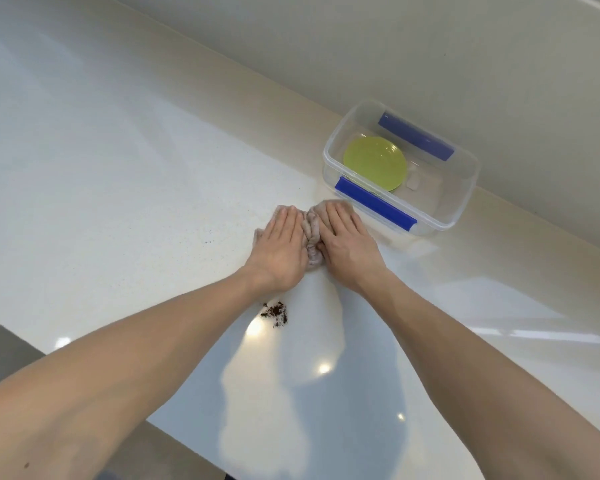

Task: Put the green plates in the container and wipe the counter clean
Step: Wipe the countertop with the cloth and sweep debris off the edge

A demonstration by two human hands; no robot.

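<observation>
A green plate [374, 162] lies inside a clear plastic container [465, 202] with blue clips, at the back right of the white counter [118, 168]. My left hand [281, 247] and my right hand [347, 244] press flat, side by side, on a bunched grey cloth [311, 233] just in front of the container. Most of the cloth is hidden under my palms. A small pile of dark brown crumbs [276, 311] sits on the counter just behind my left wrist, toward me.
A few tiny dark specks [208, 241] lie on the counter left of my hands. A pale wall [430, 64] runs behind the container. The counter's near edge [21, 337] drops off at the lower left.
</observation>
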